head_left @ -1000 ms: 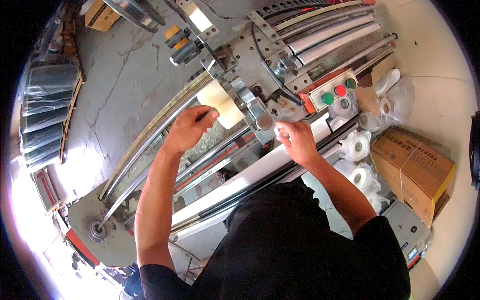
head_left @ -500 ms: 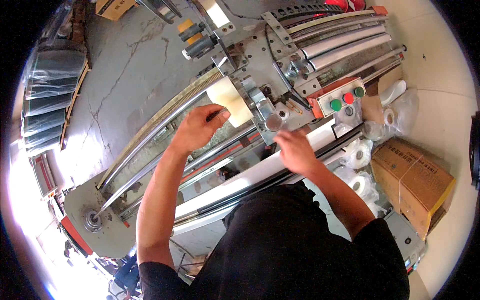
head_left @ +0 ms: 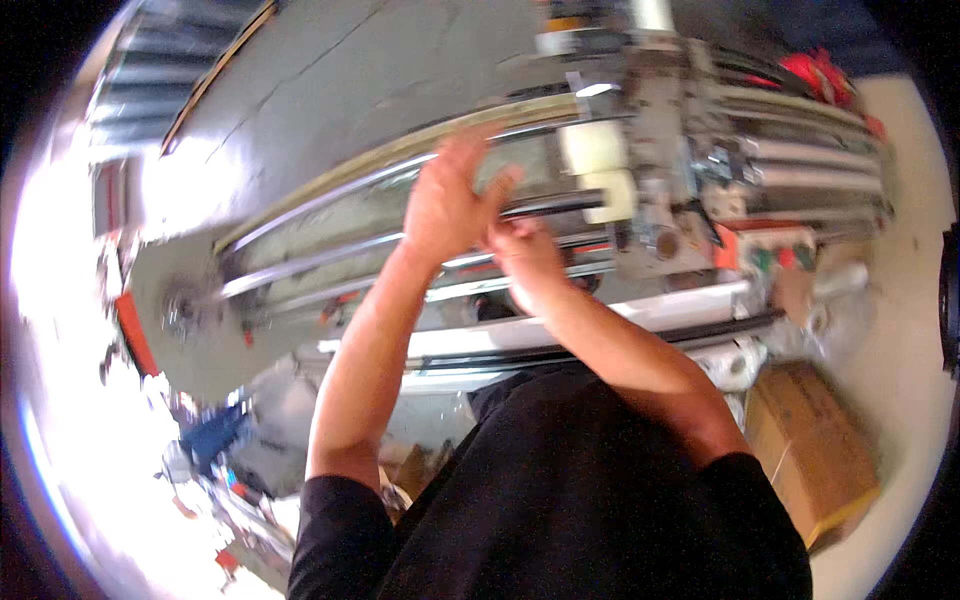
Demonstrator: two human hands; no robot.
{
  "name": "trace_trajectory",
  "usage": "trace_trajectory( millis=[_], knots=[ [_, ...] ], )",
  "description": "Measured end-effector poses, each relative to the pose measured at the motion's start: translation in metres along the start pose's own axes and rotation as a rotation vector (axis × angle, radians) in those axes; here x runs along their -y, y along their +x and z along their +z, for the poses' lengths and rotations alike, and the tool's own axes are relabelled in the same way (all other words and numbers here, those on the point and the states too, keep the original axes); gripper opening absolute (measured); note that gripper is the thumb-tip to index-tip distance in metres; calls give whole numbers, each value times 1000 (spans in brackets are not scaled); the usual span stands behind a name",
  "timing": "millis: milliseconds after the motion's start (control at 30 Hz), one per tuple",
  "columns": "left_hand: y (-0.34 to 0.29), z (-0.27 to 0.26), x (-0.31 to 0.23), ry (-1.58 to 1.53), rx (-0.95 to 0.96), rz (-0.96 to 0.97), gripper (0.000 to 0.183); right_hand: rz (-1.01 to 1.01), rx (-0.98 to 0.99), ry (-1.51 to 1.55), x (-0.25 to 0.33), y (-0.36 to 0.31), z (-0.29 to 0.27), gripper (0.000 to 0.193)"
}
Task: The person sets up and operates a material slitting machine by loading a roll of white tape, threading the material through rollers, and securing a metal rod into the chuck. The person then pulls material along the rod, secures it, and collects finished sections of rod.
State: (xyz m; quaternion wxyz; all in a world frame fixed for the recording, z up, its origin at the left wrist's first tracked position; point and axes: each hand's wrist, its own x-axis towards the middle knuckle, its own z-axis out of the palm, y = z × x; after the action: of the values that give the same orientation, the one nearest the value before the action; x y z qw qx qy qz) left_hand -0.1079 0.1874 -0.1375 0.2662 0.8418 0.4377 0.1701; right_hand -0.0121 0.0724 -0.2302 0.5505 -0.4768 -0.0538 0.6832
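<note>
Both my hands are over the long metal rails [head_left: 350, 262] of a machine, close together and smeared by motion. My left hand [head_left: 450, 200] is raised with its fingers stretched out and the thumb apart, holding nothing I can see. Just right of it and lower, my right hand [head_left: 530, 262] has curled fingers near the left thumb; what it grips, if anything, is hidden. A dark rod [head_left: 560, 204] runs from beside the hands toward two cream-coloured blocks [head_left: 592, 150] on the machine's carriage [head_left: 655, 120]. Whether either hand touches the rod, I cannot tell.
A control box [head_left: 780, 252] with green and red buttons sits right of the carriage. A white roller [head_left: 640, 308] crosses in front of me. At the right stand a cardboard box [head_left: 815, 450] and plastic-wrapped rolls [head_left: 735, 362]. The machine's grey end housing [head_left: 180, 325] is at left.
My left hand has left the cream blocks and opened. My right hand has moved left from beside the round metal knob to join it. The view has turned, shifting the carriage rightward.
</note>
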Motion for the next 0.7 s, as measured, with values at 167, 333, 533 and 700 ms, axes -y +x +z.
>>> trace_trajectory(
  millis=[167, 333, 533, 700],
  knots=[
    [-124, -84, 268, 954, -571, -1022, 107, -49, 40, 77, 32, -26, 7, 34],
    [-211, -116, 349, -1083, -1164, -1218, 30, 12, -69, 14, 47, -13, -5, 41],
    [-191, -84, 286, -1535, -926, -809, 21, -153, -224, 11, 99, -13, -58, 39],
    [-196, -12, 78, -1591, -711, -786, 12, -385, -236, -94, 179, -126, -185, 50]
  ],
)
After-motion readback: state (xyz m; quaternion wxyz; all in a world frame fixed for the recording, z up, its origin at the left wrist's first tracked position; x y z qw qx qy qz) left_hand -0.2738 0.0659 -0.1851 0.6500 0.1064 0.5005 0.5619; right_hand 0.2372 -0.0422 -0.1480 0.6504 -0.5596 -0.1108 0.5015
